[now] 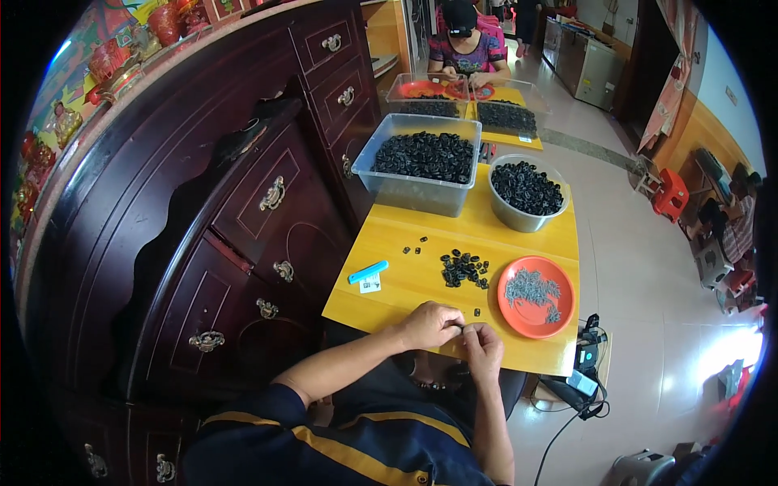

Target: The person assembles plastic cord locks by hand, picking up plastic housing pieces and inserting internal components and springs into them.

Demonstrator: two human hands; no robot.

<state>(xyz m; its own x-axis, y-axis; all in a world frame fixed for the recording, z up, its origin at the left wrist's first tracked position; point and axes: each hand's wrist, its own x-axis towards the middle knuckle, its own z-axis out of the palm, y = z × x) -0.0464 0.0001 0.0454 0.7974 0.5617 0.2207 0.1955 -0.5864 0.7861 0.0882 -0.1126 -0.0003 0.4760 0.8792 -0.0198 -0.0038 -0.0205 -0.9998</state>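
Observation:
Close to the near edge of the yellow table, my left hand (433, 326) pinches a small black plastic piece (460, 326), mostly hidden by the fingers. My right hand (485, 350) meets it there, thumb and fingers pressed together; what they hold is too small to make out. Just beyond the hands lies a loose pile of small black plastic pieces (463, 269), with one single piece (477, 312) nearer to me. To the right, an orange-red plate (536, 329) carries many small thin grey pieces (531, 288).
A clear rectangular tub (417, 198) and a round tub (519, 217), both full of black pieces, stand farther back. A blue stick-shaped tool (369, 271) lies at left. A dark wooden cabinet (243, 235) borders the left side. Another person (466, 53) sits at a table beyond.

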